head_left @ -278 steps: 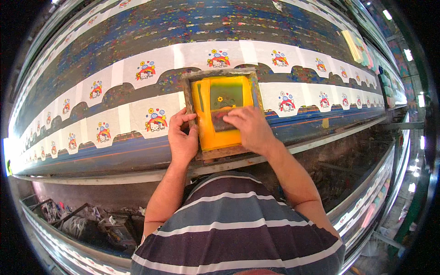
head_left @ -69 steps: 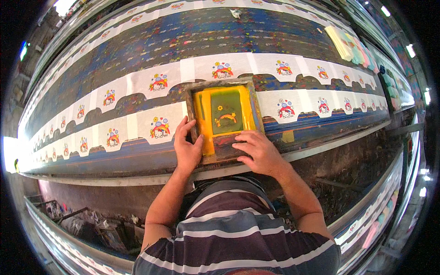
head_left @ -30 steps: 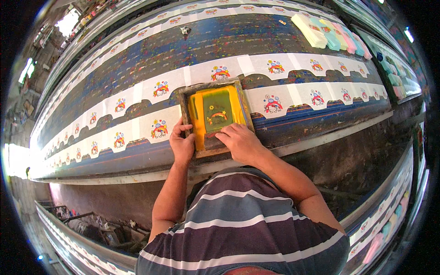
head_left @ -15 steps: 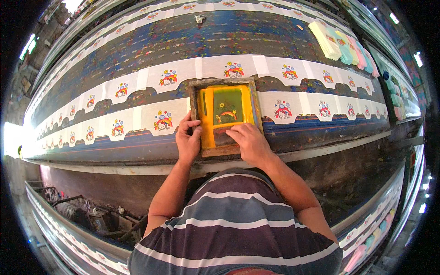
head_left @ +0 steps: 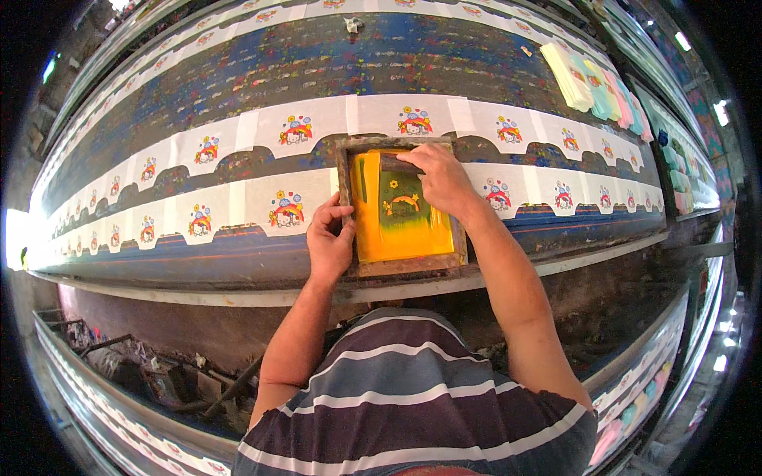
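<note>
A wooden-framed printing screen (head_left: 409, 265) lies on the long table, over the near row of printed white cloth pieces (head_left: 262, 190). My left hand (head_left: 330, 244) grips the frame's left side, its thumb and fingers closed on the wood. Near the frame's far end, my right hand (head_left: 446, 182) is closed around a squeegee (head_left: 397, 163), which is mostly covered by the fingers. Yellow ink (head_left: 405, 243) spreads thickly over the near part of the mesh and along its left side. Through the greenish middle, a rainbow-and-flower pattern (head_left: 402, 205) shows.
Another row of printed cloth pieces (head_left: 381, 115) runs beyond the screen. Stacks of folded pastel cloth (head_left: 587, 79) sit at the far right. A crumpled scrap (head_left: 352, 27) lies on the paint-spotted table (head_left: 317, 71). A pale rail (head_left: 238, 297) edges the table's near side.
My right hand has pushed the squeegee from the near part of the screen to its far end. Yellow ink now covers the near part. My left hand keeps its grip on the frame.
</note>
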Action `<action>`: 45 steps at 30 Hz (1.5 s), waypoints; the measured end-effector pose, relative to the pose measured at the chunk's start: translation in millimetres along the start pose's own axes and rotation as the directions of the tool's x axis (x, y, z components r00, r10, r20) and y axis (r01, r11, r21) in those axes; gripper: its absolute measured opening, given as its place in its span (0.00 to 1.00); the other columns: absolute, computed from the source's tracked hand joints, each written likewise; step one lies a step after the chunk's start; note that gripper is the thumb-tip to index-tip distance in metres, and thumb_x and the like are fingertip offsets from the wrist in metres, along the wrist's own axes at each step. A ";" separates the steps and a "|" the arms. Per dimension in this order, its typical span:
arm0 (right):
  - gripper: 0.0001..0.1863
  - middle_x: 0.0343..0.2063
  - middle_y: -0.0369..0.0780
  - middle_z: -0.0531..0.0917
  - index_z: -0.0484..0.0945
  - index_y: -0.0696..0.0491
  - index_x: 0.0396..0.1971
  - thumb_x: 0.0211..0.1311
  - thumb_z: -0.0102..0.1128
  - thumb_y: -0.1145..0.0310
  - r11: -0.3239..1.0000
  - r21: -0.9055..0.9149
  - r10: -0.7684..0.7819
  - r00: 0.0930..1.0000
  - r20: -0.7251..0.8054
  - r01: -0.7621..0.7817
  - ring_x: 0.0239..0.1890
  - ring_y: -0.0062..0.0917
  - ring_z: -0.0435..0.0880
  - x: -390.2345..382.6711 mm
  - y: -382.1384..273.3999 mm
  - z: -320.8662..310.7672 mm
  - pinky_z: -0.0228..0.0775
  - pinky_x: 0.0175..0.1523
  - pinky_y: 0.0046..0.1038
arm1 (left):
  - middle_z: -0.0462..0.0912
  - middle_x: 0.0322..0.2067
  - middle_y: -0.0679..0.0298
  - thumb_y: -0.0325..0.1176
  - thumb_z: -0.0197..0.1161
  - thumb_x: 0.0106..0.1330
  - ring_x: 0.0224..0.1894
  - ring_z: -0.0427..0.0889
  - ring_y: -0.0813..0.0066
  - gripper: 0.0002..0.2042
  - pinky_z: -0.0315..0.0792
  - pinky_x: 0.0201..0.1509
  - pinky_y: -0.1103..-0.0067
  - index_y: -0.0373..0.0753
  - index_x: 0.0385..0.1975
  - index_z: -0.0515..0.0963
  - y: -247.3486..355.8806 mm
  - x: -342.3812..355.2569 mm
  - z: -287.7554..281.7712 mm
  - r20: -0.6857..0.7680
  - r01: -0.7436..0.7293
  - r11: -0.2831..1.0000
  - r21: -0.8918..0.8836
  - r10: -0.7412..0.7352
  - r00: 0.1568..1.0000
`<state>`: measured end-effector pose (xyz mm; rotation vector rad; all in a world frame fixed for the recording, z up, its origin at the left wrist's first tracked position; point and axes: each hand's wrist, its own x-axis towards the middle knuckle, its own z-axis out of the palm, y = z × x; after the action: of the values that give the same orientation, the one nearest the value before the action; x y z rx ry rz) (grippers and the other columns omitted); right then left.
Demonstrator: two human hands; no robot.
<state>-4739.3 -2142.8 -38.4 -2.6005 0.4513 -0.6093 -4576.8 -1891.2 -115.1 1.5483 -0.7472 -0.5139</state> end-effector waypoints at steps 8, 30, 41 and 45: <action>0.27 0.55 0.44 0.88 0.90 0.51 0.62 0.63 0.63 0.79 0.997 -0.047 -0.055 0.995 0.087 0.060 0.58 0.46 0.86 -76.4 -53.8 2.9 0.79 0.67 0.48 | 0.78 0.76 0.43 0.15 0.70 0.72 0.77 0.80 0.52 0.16 0.74 0.79 0.65 0.36 0.57 0.86 -8.6 -5.0 7.3 -0.035 -0.058 0.998 -0.030 0.056 0.998; 0.20 0.62 0.49 0.88 0.87 0.57 0.61 0.70 0.73 0.76 0.813 0.451 0.530 0.787 -0.314 -0.368 0.67 0.45 0.87 -214.4 -45.5 -20.7 0.77 0.75 0.43 | 0.78 0.77 0.43 0.14 0.70 0.59 0.81 0.76 0.47 0.18 0.67 0.84 0.60 0.40 0.47 0.89 24.2 -22.7 46.2 -0.086 -0.194 0.973 0.127 0.205 0.975; 0.20 0.62 0.49 0.88 0.88 0.57 0.60 0.68 0.74 0.77 0.864 0.399 0.452 0.824 -0.342 -0.308 0.66 0.45 0.87 -297.3 64.2 -101.5 0.77 0.75 0.44 | 0.79 0.77 0.44 0.10 0.68 0.59 0.81 0.77 0.50 0.20 0.69 0.84 0.62 0.39 0.49 0.87 21.4 -38.0 208.5 -0.031 -0.229 0.971 0.067 0.232 0.972; 0.19 0.61 0.48 0.88 0.88 0.58 0.58 0.68 0.73 0.78 0.900 0.350 0.381 0.856 -0.349 -0.258 0.65 0.46 0.87 -309.1 83.7 -124.4 0.78 0.73 0.44 | 0.77 0.79 0.45 0.09 0.67 0.59 0.82 0.77 0.53 0.20 0.70 0.84 0.64 0.36 0.49 0.86 20.8 -41.2 231.9 -0.041 -0.181 0.983 -0.022 0.180 0.983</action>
<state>-5079.7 -2132.1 -82.9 -2.0455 0.8440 -1.0213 -4772.7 -2023.1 -127.0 1.4461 -0.8387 -0.3568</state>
